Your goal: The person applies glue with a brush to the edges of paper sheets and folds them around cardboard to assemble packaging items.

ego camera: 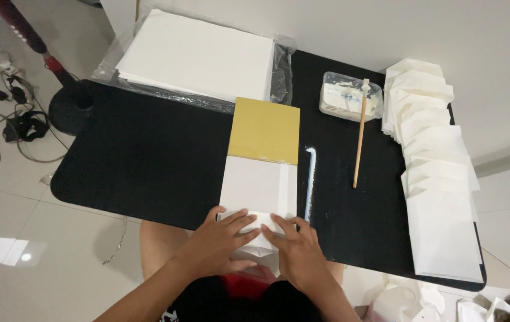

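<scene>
A white paper sheet lies folded around a yellow-brown cardboard template in the middle of the black table. My left hand and my right hand both press flat on the paper's folded near end at the table's front edge, fingers spread, fingertips almost touching. The fold under my palms is partly hidden.
A stack of white sheets on clear plastic sits at the back. A plastic tub of glue has a wooden stick leaning on it. Finished white paper bags overlap along the right edge. A thin pale strip lies beside the paper.
</scene>
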